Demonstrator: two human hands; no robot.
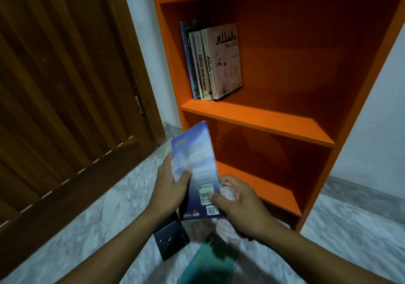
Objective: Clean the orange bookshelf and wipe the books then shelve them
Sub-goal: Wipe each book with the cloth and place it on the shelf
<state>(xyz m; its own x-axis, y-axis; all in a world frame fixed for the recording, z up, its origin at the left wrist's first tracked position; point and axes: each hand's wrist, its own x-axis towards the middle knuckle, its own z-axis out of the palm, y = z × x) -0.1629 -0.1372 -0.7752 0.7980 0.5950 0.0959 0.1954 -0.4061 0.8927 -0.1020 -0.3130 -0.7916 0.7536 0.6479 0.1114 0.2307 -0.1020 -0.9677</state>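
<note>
Blue book [195, 169] is held upright between both hands, back cover facing up for wiping. Left hand [173, 185] grips its left edge; right hand [235, 202] pinches the lower corner, cloth [228, 190] bunched in it. Orange bookshelf [258, 119] stands just beyond the hands, five books [211, 62] already shelved above.

"Allah" on cream book's [225, 60] cover and spine; "KOMPILASI HUKUM TELEMATIKA" on neighbouring spine [202, 73].

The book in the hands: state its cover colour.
Blue, fading paler, with white barcode labels; the book shows in the head view, the only one.
</note>
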